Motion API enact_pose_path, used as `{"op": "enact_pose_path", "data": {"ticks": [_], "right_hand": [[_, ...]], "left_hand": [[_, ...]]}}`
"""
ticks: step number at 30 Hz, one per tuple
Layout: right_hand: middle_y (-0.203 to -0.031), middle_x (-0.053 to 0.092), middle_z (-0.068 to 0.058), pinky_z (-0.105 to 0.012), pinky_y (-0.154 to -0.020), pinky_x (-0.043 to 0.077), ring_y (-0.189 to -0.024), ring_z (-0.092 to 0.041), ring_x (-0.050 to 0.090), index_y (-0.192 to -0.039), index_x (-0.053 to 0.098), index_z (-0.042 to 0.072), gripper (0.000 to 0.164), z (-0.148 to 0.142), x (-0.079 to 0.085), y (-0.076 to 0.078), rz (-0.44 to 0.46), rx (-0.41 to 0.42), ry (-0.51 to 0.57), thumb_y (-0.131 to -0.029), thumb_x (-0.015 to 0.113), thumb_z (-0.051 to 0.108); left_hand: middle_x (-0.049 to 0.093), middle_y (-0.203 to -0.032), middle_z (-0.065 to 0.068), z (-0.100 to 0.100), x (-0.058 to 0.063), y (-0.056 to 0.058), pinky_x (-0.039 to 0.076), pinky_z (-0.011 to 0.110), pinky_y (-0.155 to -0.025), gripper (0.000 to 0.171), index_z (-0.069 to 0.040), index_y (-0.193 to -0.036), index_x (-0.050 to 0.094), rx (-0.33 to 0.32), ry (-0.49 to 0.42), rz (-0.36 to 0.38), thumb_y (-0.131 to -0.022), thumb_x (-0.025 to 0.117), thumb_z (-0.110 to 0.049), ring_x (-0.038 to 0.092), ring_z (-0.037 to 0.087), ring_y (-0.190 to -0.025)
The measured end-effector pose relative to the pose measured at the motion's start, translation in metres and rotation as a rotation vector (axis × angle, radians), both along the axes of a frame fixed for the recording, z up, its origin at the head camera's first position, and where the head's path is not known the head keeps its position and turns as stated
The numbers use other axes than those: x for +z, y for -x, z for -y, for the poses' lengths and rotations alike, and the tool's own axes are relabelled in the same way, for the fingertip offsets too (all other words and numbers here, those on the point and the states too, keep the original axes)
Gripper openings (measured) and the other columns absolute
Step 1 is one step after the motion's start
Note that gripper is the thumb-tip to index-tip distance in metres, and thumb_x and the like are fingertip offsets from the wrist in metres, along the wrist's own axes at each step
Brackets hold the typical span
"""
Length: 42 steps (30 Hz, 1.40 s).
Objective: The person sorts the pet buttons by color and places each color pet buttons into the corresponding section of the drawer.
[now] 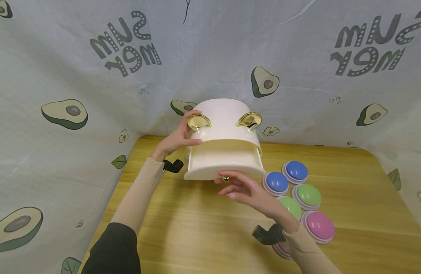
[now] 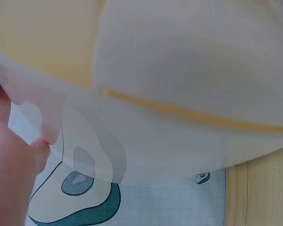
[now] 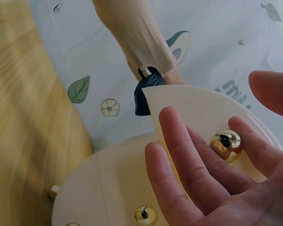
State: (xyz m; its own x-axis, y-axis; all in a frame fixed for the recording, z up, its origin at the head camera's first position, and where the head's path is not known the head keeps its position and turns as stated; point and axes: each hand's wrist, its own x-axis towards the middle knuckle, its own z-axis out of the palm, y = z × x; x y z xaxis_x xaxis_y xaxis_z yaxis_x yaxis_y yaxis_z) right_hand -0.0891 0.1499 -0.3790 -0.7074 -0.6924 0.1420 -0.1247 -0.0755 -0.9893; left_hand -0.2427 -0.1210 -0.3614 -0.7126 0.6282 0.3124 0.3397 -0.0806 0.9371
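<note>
A white rounded drawer box [image 1: 224, 108] with two gold ear-shaped pieces [image 1: 199, 122] stands at the back of the table. Its drawer [image 1: 203, 173] is pulled out toward me, and the pale inside shows. My left hand [image 1: 179, 136] grips the box's left side, thumb on the front, a fingertip by the left gold ear. Just in front of the drawer is my right hand [image 1: 253, 191], fingers loosely spread around the gold knob [image 1: 225, 178]. In the right wrist view, the index finger lies beside the knob [image 3: 226, 146]; whether they touch I cannot tell.
Right of the box lie several domed buttons on white bases: blue [image 1: 297, 170], green [image 1: 308, 194] and pink [image 1: 320, 225]. Some are partly covered by my right forearm. An avocado-print cloth [image 1: 210, 49] hangs behind and beside the wooden table [image 1: 361, 198].
</note>
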Motion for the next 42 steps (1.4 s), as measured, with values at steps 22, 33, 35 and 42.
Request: {"op": "enact_pose_path", "data": {"ticks": [22,33,35,42], "right_hand": [[-0.139,0.039,-0.028,-0.036,-0.091,0.047,-0.113,-0.034,0.055,-0.145,0.035,0.005,0.053,-0.001,-0.003,-0.025,-0.018,0.029,-0.026,-0.095,0.052,-0.002],[-0.143,0.039,-0.019,-0.037,-0.092,0.046,-0.113,-0.028,0.057,-0.146,0.033,0.006,0.053,-0.002,-0.009,-0.036,-0.057,0.024,-0.052,-0.096,0.051,-0.001],[-0.143,0.039,-0.019,-0.037,-0.092,0.047,-0.112,-0.027,0.057,-0.146,0.033,0.006,0.053,-0.002,-0.009,-0.037,-0.068,0.025,-0.049,-0.097,0.051,-0.001],[-0.144,0.037,-0.019,-0.038,-0.091,0.047,-0.112,-0.029,0.057,-0.147,0.031,0.007,0.055,-0.001,-0.01,-0.038,-0.076,0.015,-0.042,-0.096,0.051,-0.001]], "left_hand": [[0.026,-0.139,0.009,-0.001,0.0,-0.002,0.03,0.036,-0.103,0.082,-0.01,-0.141,0.012,0.005,-0.012,0.002,-0.081,0.061,0.015,0.03,0.019,-0.129],[0.029,-0.136,0.008,-0.001,-0.001,-0.002,0.033,0.035,-0.101,0.082,-0.016,-0.141,0.015,0.01,-0.02,0.012,-0.081,0.062,0.014,0.032,0.02,-0.126],[0.03,-0.136,0.008,-0.001,-0.002,-0.002,0.034,0.035,-0.1,0.082,-0.018,-0.141,0.016,0.007,-0.025,0.014,-0.081,0.062,0.014,0.033,0.02,-0.125],[0.03,-0.136,0.008,-0.002,-0.004,-0.001,0.031,0.034,-0.101,0.082,-0.018,-0.14,0.017,0.004,-0.045,0.006,-0.08,0.062,0.016,0.032,0.02,-0.126]]}}
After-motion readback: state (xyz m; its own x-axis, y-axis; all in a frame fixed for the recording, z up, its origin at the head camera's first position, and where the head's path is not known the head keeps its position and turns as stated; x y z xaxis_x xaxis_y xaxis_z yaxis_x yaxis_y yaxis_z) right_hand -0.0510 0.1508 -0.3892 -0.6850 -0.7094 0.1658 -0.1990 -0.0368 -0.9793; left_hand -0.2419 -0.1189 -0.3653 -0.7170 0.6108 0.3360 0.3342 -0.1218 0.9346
